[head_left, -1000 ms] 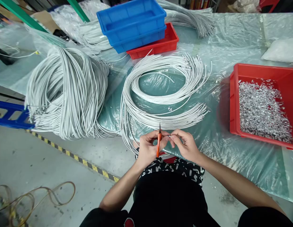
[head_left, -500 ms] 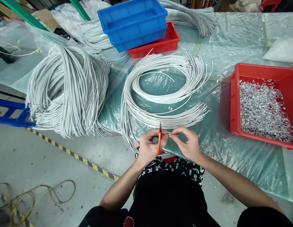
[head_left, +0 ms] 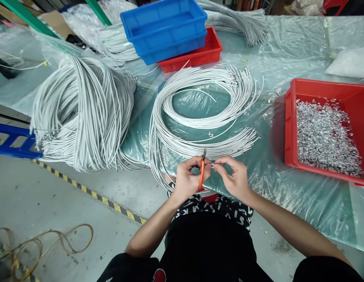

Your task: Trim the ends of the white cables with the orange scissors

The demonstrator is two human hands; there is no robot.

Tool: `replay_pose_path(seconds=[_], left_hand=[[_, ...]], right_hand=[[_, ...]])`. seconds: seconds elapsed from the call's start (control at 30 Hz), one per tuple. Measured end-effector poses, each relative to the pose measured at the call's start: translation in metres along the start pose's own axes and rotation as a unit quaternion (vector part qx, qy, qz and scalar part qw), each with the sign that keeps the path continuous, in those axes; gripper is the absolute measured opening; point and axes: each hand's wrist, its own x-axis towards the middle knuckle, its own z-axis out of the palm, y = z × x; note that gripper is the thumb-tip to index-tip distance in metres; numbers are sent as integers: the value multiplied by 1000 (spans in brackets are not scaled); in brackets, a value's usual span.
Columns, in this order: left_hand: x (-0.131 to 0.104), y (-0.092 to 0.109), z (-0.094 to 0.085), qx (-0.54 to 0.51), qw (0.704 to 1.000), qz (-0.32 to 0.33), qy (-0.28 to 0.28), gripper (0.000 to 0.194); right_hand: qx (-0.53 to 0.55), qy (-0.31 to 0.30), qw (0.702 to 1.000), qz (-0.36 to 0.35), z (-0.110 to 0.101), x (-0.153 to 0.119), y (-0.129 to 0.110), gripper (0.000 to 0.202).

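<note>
My left hand (head_left: 186, 178) is closed around an orange-handled snips-like tool (head_left: 202, 172), its dark pointed tip facing away from me. The same hand's thumb and forefinger are pinched together near a thin cable end (head_left: 211, 165). From the other side my right hand (head_left: 235, 178) pinches at this end with thumb and forefinger; the fingertips hide most of it, so its exact shape is unclear. Just beyond both hands lies a loose coil of white cables (head_left: 196, 124), with a sheaf of cut ends (head_left: 243, 141) pointing right.
To the right stands a red bin (head_left: 290, 125) of small shiny metal pieces (head_left: 325, 137). A large bundle of white cables (head_left: 84, 113) hangs over the table's left edge. Blue bins (head_left: 167, 39) and a red tray (head_left: 193, 60) sit behind. Plastic film (head_left: 311, 203) covers the table.
My left hand and the orange-handled tool have shifted slightly right, and the tool now leans more to the right. My right hand stays nearly in place, still pinching.
</note>
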Motion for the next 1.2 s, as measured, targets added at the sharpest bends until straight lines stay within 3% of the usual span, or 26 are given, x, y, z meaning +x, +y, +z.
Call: replay_pose_path(seconds=[0.37,0.87,1.2], left_hand=[[1,1,2,-8,1000,-11,-5,3],[4,0,3,-14,1000,-2,-11,10],[6,0,5,-15,1000,2,-18,8]], right_hand=[[45,16,998,43,2,-1,1,10],[20,24,999,18,2,-1,1,8],[42,19,998,52,2,0,1,10]])
